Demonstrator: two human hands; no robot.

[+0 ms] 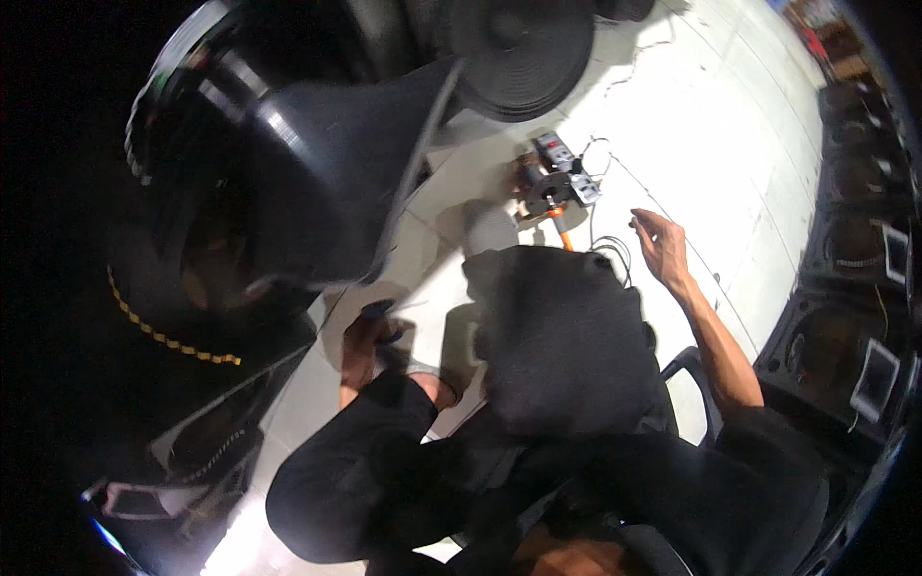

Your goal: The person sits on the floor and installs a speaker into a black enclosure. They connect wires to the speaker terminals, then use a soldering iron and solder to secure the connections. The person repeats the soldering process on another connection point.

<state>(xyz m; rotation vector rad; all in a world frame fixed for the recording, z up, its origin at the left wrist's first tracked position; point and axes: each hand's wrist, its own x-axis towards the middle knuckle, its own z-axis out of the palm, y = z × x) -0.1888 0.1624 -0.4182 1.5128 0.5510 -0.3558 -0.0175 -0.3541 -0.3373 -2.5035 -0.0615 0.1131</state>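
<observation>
My left hand (365, 344) is low in the middle, closed around a small dark object whose kind I cannot make out. It rests against the edge of a large black cone-shaped speaker body (317, 163) that fills the left. My right hand (659, 246) is raised over the pale floor at the right, fingers loosely apart, with a tiny dark bit at the fingertips. Thin wires (607, 252) lie just left of it. My knee in black cloth (562, 336) sits between the two hands.
A round black loudspeaker (523, 48) lies at the top. A cluster of small items (555, 180), a meter, a black ring part and an orange-handled tool, sits on the white floor (711, 125). Speaker boxes (855, 355) line the right edge.
</observation>
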